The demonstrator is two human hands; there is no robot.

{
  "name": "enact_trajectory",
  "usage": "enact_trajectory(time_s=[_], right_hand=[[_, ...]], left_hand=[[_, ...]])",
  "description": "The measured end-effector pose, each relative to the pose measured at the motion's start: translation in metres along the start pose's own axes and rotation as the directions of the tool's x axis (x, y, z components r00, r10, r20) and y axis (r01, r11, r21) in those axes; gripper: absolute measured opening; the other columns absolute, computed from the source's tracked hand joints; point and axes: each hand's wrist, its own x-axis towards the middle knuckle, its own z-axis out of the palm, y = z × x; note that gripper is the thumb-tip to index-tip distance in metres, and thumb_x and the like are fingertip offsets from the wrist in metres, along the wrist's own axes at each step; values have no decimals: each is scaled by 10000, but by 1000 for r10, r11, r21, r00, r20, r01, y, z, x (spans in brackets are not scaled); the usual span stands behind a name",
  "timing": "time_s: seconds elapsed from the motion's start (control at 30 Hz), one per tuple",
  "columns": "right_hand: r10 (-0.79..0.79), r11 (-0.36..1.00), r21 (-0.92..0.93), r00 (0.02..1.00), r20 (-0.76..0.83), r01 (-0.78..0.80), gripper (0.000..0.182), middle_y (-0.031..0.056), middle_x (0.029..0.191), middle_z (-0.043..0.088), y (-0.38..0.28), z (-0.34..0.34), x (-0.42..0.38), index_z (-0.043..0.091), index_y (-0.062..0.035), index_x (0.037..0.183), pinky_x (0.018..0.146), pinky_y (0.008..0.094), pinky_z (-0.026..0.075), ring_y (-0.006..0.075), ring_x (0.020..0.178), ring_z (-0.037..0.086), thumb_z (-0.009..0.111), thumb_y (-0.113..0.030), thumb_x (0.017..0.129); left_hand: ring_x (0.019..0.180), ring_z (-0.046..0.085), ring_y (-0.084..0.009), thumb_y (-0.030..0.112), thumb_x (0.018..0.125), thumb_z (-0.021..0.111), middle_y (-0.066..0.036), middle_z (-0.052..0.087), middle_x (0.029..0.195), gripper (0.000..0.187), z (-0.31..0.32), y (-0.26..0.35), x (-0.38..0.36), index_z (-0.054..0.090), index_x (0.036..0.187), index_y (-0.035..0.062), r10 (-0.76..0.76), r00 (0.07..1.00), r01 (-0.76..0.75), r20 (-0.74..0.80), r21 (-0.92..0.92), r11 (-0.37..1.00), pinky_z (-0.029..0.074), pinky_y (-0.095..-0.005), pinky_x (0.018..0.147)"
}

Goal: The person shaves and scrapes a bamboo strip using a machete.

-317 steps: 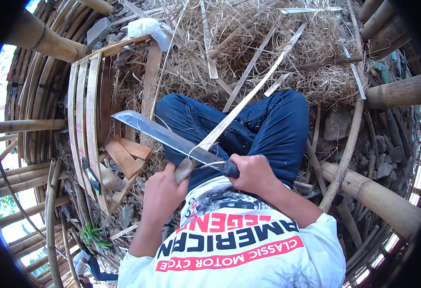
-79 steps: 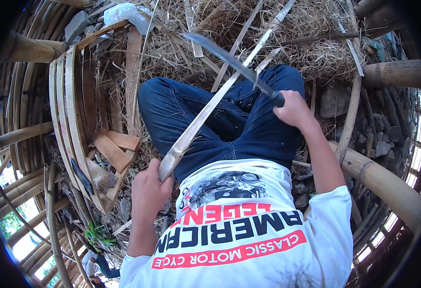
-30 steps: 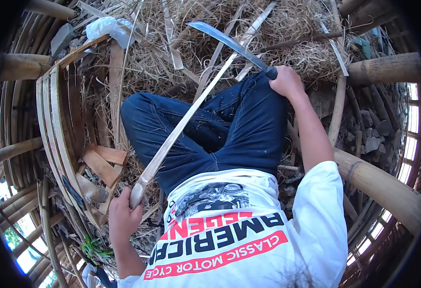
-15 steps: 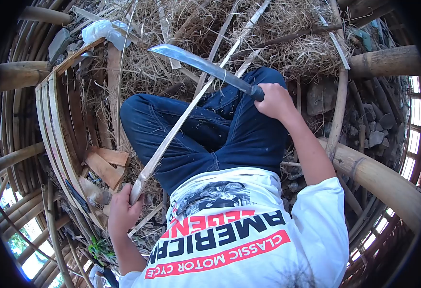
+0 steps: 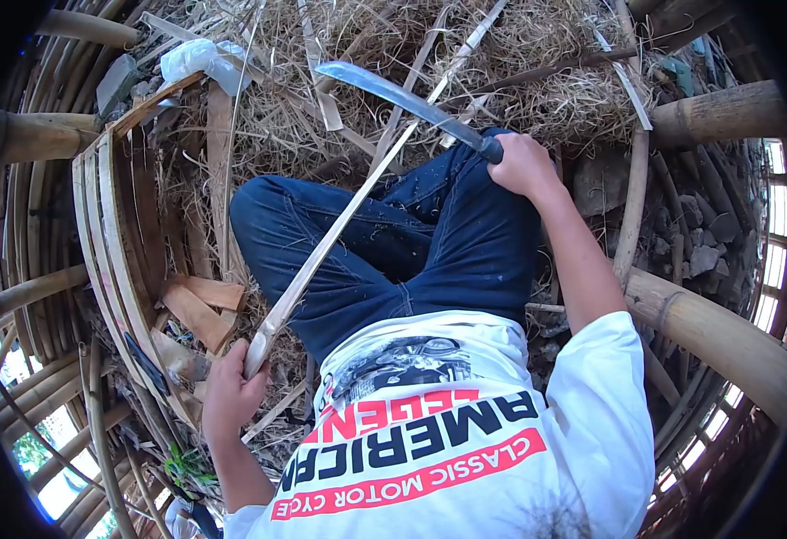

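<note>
Closed round the near end of a long pale bamboo strip (image 5: 332, 235) is my left hand (image 5: 234, 388), low at the left beside my shirt. The strip slants up and away across my crossed legs (image 5: 348, 234) toward the shavings. My right hand (image 5: 523, 165), over the right knee, grips the dark handle of a machete (image 5: 404, 101). Its curved blade points to the upper left and crosses over the strip in this view. Small shavings speckle my jeans.
Curly bamboo shavings (image 5: 537, 94) heap up ahead. Split strips (image 5: 110, 242) stand at the left near wood offcuts (image 5: 197, 314) and a plastic bag (image 5: 203, 63). Thick bamboo poles (image 5: 712, 341) and stones (image 5: 703, 259) are at the right.
My right hand has moved slightly up and right with the machete, and the blade now crosses the strip farther along. My left hand still holds the strip in nearly the same place.
</note>
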Motion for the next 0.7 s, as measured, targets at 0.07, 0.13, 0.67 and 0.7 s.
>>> enact_trajectory(time_s=[0.07,0.13,0.67,0.7], right_hand=[[-110,994,-7,994,20,110,230,199,874,710,-1,1,-8,703,-85,912,827,491,544,400,902,679,664,-229,736],[-152,987,-38,987,60,154,228,200,883,710,-12,-2,-23,703,-89,909,829,489,545,397,907,680,669,-230,734],[-68,994,-91,997,-45,64,218,224,836,696,-6,5,-4,679,-65,895,799,510,544,417,859,677,677,-221,742],[-88,994,-70,996,-23,87,219,217,824,696,-7,6,-10,676,-68,892,790,509,545,415,843,678,686,-224,739]], left_hand=[[614,524,-427,86,787,668,-229,540,647,204,0,-9,-1,496,827,-17,120,987,-110,-106,93,990,400,-450,566],[627,526,-432,89,788,668,-233,547,660,197,1,-10,-1,509,839,-16,122,986,-112,-113,96,989,402,-454,573],[534,445,-324,49,742,672,-196,492,624,195,-6,-60,8,526,855,-15,95,995,-95,0,-15,995,350,-406,526],[527,429,-304,40,733,669,-186,478,610,193,-7,-66,6,524,847,-17,49,998,-47,50,-29,998,341,-394,520]])
